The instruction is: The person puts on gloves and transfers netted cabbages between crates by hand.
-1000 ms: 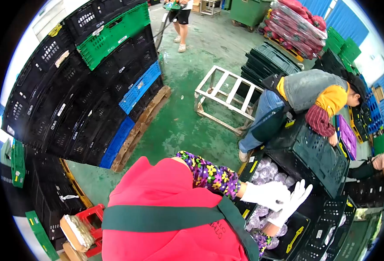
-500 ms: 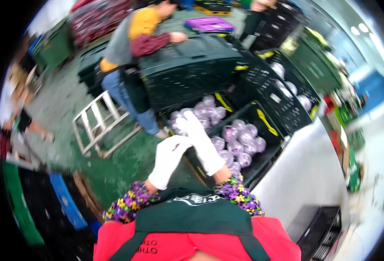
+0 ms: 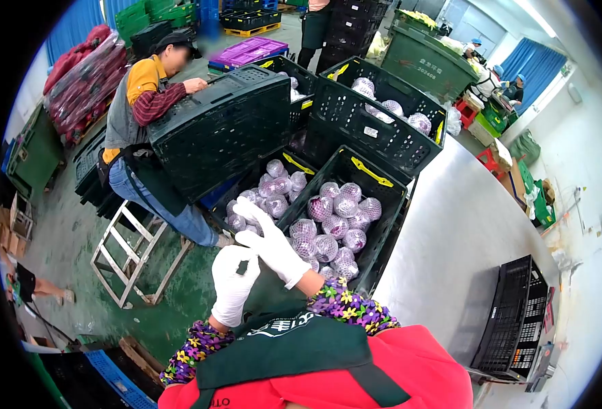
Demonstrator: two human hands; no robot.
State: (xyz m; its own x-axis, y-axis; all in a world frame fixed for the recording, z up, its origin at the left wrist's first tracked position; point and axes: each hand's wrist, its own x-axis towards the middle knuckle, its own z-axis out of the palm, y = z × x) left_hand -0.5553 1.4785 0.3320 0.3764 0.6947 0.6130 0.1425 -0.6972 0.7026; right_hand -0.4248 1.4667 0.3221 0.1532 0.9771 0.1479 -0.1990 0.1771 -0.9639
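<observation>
My left hand (image 3: 233, 281), in a white glove, is curled with thumb and fingertips brought together in a ring. Whether anything small is pinched there I cannot make out. Just right of it, my right hand (image 3: 278, 253), also white-gloved, has its fingers stretched out and apart. It reaches over the near edge of a dark green crate (image 3: 395, 204) of round purple produce (image 3: 347, 204) in netted wrapping. A second batch of wrapped purple rounds (image 3: 273, 189) lies in the crate beyond my fingers.
A person (image 3: 144, 102) leans on a dark crate (image 3: 226, 129) tilted up at the left. Another crate (image 3: 376, 129) of wrapped rounds stands behind. To the right is a metal table (image 3: 451, 225) with a black crate (image 3: 512, 317). A white metal frame (image 3: 127, 252) stands on the floor.
My view has swung, so the crates and table sit lower. My hands have drawn slightly apart; the right fingers are more spread. The person still leans on the tilted crate.
</observation>
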